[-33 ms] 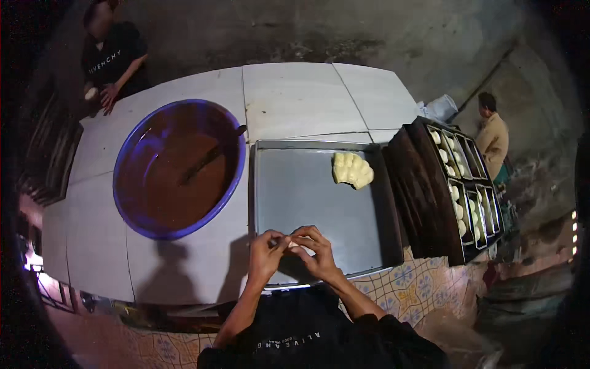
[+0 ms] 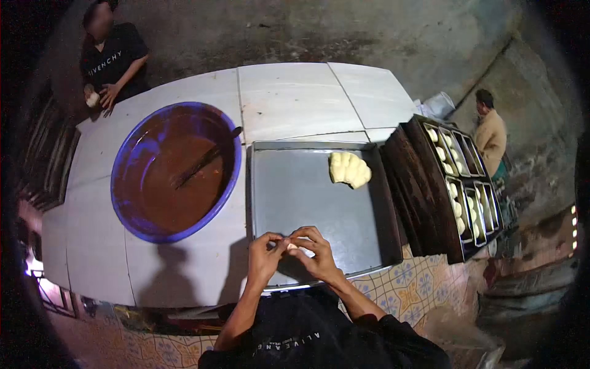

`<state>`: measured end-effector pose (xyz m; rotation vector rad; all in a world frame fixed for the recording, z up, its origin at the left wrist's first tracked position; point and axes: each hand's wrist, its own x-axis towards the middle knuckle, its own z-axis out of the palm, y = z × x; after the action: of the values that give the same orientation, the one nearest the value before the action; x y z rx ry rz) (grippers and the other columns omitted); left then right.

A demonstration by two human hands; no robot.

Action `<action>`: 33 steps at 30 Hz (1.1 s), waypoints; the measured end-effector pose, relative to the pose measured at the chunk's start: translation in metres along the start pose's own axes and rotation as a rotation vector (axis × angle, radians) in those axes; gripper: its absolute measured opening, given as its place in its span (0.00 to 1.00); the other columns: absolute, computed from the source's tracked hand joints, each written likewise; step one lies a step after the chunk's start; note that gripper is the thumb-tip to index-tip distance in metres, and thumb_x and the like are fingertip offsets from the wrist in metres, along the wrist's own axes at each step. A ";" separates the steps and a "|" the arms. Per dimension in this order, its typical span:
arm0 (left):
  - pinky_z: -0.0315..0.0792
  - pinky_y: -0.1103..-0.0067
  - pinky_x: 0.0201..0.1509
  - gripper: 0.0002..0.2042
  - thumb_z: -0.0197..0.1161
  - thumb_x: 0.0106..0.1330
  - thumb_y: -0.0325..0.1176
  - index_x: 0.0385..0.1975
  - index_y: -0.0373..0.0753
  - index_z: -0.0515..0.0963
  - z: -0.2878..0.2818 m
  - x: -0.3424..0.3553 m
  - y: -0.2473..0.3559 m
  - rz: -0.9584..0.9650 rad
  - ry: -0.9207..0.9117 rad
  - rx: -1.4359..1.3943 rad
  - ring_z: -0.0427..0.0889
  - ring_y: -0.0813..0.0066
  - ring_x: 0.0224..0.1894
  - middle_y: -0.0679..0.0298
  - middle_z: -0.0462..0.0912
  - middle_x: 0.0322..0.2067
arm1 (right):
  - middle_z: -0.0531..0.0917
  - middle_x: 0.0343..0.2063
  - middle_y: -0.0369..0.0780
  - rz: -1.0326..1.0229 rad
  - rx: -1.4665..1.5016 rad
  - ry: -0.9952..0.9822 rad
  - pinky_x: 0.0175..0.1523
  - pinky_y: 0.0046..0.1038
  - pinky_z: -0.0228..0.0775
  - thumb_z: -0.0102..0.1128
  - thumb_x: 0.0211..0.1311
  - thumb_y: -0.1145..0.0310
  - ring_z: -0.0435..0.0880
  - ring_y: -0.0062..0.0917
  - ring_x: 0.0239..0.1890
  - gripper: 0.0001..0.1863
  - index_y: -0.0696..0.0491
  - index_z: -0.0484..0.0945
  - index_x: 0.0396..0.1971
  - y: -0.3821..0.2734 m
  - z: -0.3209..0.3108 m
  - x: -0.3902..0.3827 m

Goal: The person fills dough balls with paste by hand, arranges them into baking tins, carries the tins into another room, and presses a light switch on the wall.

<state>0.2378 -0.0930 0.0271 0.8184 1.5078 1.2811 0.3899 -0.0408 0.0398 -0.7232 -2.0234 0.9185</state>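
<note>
Both my hands meet over the near edge of a large grey metal tray point(image 2: 289, 197). Between the fingertips of my left hand point(image 2: 265, 257) and my right hand point(image 2: 316, 255) is a small pale lump point(image 2: 305, 251) that looks like dough, mostly hidden by the fingers. The thumbs and fingers of both hands are closed in a pinch around it. Toward the tray's far right corner lies a pale yellow mass of dough point(image 2: 350, 170) with a lobed outline, apart from my hands.
Left of the tray stands a blue basin point(image 2: 117, 206) with brown contents and a dark stick point(image 2: 200, 167). Stacked dark trays point(image 2: 424, 197) at right carry tins point(image 2: 458, 169) with pale dough pieces. One person point(image 2: 114, 61) holds a pale ball point(image 2: 93, 99); another point(image 2: 491, 132) is beyond the stack.
My hands keep almost the same pinch. The whole view has shifted slightly, and the pale ball held by the person at far left shows more fully.
</note>
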 end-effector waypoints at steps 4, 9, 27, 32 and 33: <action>0.73 0.83 0.30 0.12 0.68 0.62 0.35 0.32 0.30 0.79 0.016 -0.004 -0.003 0.118 0.059 0.025 0.78 0.81 0.28 0.64 0.80 0.25 | 0.80 0.40 0.43 0.215 0.162 0.003 0.47 0.30 0.71 0.66 0.55 0.72 0.77 0.31 0.47 0.11 0.59 0.81 0.38 0.021 0.005 -0.016; 0.73 0.82 0.33 0.10 0.65 0.60 0.24 0.40 0.32 0.76 0.007 0.003 -0.014 0.304 -0.085 0.157 0.79 0.80 0.36 0.60 0.78 0.32 | 0.78 0.41 0.37 0.298 0.051 0.132 0.44 0.24 0.70 0.61 0.62 0.72 0.77 0.20 0.41 0.17 0.56 0.72 0.51 0.026 0.008 -0.012; 0.69 0.67 0.49 0.13 0.61 0.52 0.23 0.39 0.34 0.77 -0.012 0.010 -0.025 0.528 0.043 0.573 0.73 0.54 0.44 0.54 0.75 0.40 | 0.77 0.51 0.53 0.357 -0.669 0.411 0.60 0.36 0.65 0.60 0.56 0.68 0.75 0.44 0.56 0.27 0.61 0.69 0.56 0.252 -0.188 0.052; 0.67 0.64 0.51 0.13 0.62 0.55 0.27 0.42 0.35 0.77 -0.012 0.013 -0.029 0.597 0.022 0.784 0.73 0.54 0.46 0.54 0.75 0.41 | 0.81 0.43 0.49 0.441 -0.412 0.355 0.51 0.32 0.72 0.62 0.54 0.70 0.82 0.35 0.46 0.19 0.60 0.73 0.46 0.264 -0.176 0.057; 0.67 0.64 0.52 0.13 0.62 0.55 0.27 0.42 0.35 0.77 -0.013 0.012 -0.032 0.595 0.015 0.789 0.73 0.54 0.46 0.54 0.75 0.41 | 0.82 0.40 0.48 0.497 -0.370 0.420 0.50 0.33 0.72 0.65 0.53 0.69 0.82 0.34 0.43 0.19 0.61 0.74 0.44 0.253 -0.174 0.053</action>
<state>0.2244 -0.0929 -0.0069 1.8753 1.8791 1.0612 0.5495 0.2058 -0.0646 -1.5347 -1.6719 0.5826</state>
